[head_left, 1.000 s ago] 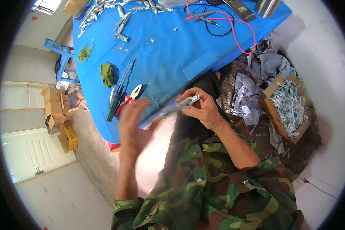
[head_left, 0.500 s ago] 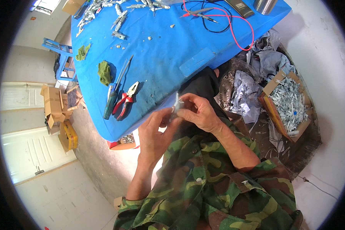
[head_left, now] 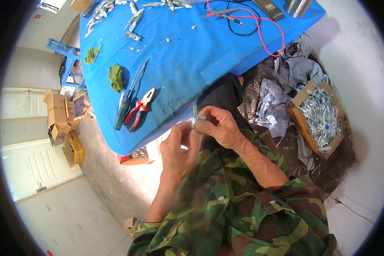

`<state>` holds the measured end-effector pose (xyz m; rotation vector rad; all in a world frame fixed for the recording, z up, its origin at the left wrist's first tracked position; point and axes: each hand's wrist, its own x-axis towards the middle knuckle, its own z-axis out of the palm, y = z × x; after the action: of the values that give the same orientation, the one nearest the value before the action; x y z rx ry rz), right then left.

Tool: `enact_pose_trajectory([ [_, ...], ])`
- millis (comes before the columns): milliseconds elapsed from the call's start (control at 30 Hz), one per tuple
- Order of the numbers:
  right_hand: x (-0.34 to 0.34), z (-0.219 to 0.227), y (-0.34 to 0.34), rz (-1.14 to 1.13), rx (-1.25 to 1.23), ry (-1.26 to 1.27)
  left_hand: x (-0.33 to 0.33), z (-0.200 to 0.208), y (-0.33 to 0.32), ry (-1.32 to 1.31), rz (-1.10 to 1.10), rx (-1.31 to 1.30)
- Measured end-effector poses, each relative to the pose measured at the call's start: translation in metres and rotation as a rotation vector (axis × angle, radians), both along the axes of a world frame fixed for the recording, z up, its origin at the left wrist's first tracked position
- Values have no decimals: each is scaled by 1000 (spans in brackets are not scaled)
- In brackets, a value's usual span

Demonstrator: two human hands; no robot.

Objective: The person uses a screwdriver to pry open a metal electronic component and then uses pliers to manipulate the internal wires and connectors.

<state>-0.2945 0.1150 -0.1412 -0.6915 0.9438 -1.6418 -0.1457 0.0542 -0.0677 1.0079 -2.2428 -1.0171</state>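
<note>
Just past the table's near edge, my two hands meet over my lap around a small silvery-grey part (head_left: 196,117) with thin arms sticking out. Fingers and thumb of my right hand (head_left: 221,127) pinch it from the right. My left hand (head_left: 178,146) has its thumb and fingertips closed on its lower left side. Fingertips cover much of the part, so its exact kind is unclear. On the blue-covered table (head_left: 175,64), red-handled pliers (head_left: 141,110) lie beside a screwdriver (head_left: 131,94), left of my hands.
Two green cloths (head_left: 115,78) lie left of the tools. Several similar grey parts (head_left: 134,22) are spread along the far side. A red test lead (head_left: 273,22) loops near a metal cup (head_left: 298,7). To the right stands a box of metal pieces (head_left: 322,119).
My left hand has shifted slightly right and down, with its fingers still at the part. The grey part shows more clearly now, its thin arms turned to a different angle.
</note>
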Motion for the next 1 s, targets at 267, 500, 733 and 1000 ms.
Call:
enact_pose_trajectory([
  [267,9,23,4,-9,55,173,9,-13,1,-90,33,-165],
  [500,12,20,6,15,13,109,13,-6,-2,-54,40,-16],
  [733,15,22,11,33,-18,12,14,0,-3,163,97,452],
  [1000,14,13,9,54,35,4,21,-1,-1,-15,66,240],
])
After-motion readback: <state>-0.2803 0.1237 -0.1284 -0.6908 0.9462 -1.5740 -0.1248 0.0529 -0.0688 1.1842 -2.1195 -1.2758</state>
